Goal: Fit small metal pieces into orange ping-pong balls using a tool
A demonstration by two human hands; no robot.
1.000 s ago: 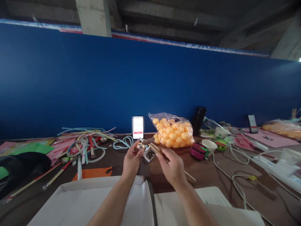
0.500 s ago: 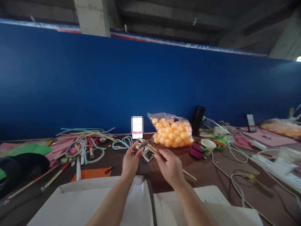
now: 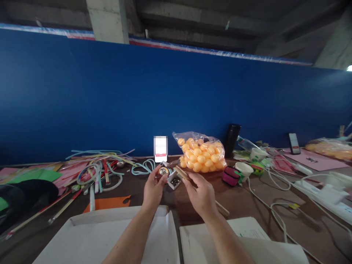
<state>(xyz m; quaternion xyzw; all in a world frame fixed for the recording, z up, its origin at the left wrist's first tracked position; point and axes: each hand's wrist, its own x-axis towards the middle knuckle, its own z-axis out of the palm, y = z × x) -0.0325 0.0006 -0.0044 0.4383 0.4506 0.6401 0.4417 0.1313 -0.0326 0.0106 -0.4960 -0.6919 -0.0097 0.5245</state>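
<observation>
The wooden tool, gripped by the right hand, has just moved back from the shiny round piece, which the left hand pinches near the small box, so contact seems paused.

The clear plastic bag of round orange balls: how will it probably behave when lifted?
The bag will probably sag and change shape, because it looks thin and wrinkled. The balls resemble table-tennis balls, so it may feel light; being round, they could shift inside.
</observation>
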